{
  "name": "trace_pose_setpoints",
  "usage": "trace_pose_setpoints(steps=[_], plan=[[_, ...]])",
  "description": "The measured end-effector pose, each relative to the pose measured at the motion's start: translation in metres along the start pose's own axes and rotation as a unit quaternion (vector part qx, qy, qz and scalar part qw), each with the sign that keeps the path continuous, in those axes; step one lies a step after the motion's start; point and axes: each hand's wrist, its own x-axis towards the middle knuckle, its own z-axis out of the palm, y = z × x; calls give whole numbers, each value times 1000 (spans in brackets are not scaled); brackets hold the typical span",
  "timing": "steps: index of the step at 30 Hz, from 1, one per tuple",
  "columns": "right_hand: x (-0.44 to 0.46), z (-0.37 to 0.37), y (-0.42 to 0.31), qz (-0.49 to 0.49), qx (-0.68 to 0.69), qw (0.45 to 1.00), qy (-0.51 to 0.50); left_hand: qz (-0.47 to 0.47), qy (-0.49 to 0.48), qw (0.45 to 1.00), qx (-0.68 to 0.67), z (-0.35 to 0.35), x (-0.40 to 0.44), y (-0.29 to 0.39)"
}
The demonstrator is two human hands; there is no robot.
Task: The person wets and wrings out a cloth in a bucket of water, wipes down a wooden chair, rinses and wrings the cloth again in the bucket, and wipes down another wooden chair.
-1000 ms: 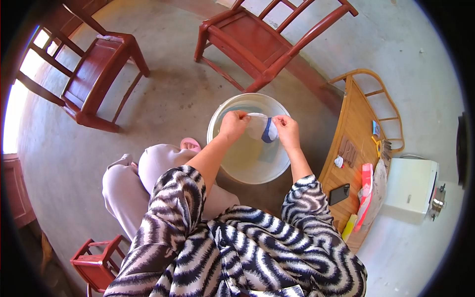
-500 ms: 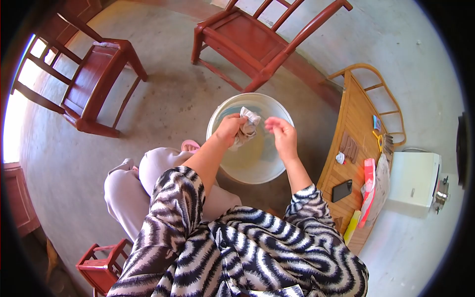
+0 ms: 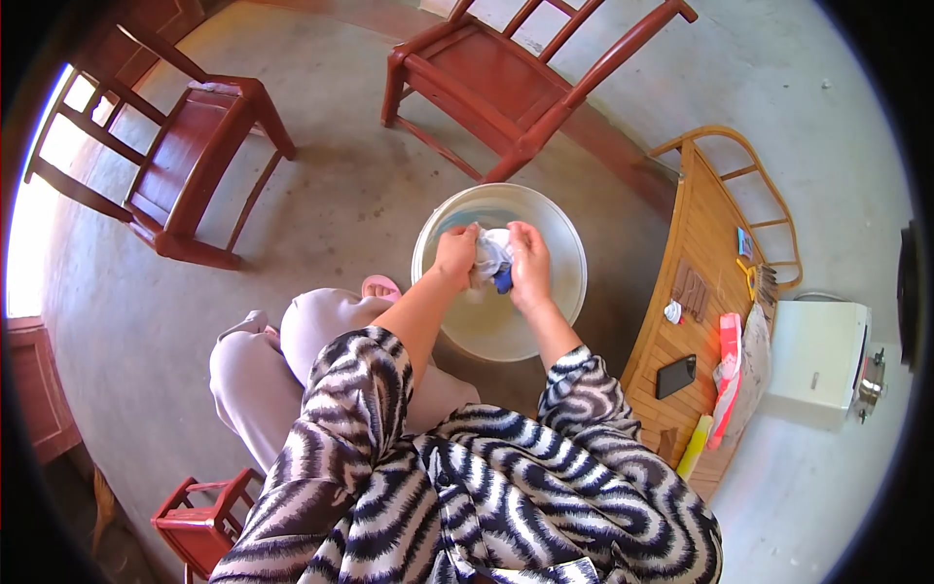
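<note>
Both hands are over a round white basin (image 3: 577,297) with cloudy, yellowish water in it. Between them is a bunched white cloth (image 3: 492,251) with a dark blue patch (image 3: 503,279) at its lower side; its exact kind is not plain. My left hand (image 3: 455,256) is closed on the cloth's left side. My right hand (image 3: 530,268) closes on its right side, near the blue patch. The palms and some fingertips are partly hidden.
Red wooden chairs (image 3: 482,83) (image 3: 195,156) stand beyond the basin and at the left. A small red stool (image 3: 199,530) is at the lower left. On the right, a wooden bench (image 3: 696,321) holds a black phone (image 3: 676,376), bags and small items, beside a white box-shaped appliance (image 3: 815,355).
My right hand has moved left and down from beside the cloth and now grips it. The cloth is turned, and a blue part shows. My left hand has stayed nearly in place.
</note>
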Motion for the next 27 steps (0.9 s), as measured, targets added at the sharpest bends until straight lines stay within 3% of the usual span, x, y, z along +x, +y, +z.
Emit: trace_pose_setpoints(steps=[2,3,4,5,9,13,16,18,19,20,22,24,25,26,27], plan=[[-17,12,-18,-107,-195,967,-127,20,13,1000,10,-3,7,-2],[-30,24,-28,-106,-197,966,-131,11,-12,999,-30,-6,1,2],[-40,30,-35,-153,-282,935,-150,4,-37,997,-69,-5,-2,2],[-44,33,-39,-199,-363,895,-167,-8,17,997,-69,5,-27,23],[12,20,-10,-119,-458,872,-127,-78,7,996,-53,16,-28,9],[-9,22,0,-160,-517,828,-145,-81,-15,996,-37,3,-33,15],[-38,30,-11,-178,-507,824,-181,-52,-19,990,-127,-17,-3,-17],[-27,27,-6,-146,-479,848,-174,-52,-26,994,-92,-6,-16,-5],[-10,18,9,-134,-387,899,-156,-128,40,989,60,12,-42,23],[12,4,15,-95,-508,845,-138,-128,37,989,61,13,-36,12],[18,-6,26,-110,-525,832,-140,-64,-15,997,-30,7,-16,-8],[1,4,15,-112,-521,834,-142,-71,-16,996,-46,-8,-4,-20],[-6,15,5,-118,-515,837,-144,74,-32,992,102,-27,32,-50],[-17,27,-6,-117,-513,837,-149,212,-46,944,249,-41,51,-66],[-30,38,-19,-142,-515,829,-166,207,-44,945,248,-37,38,-51]])
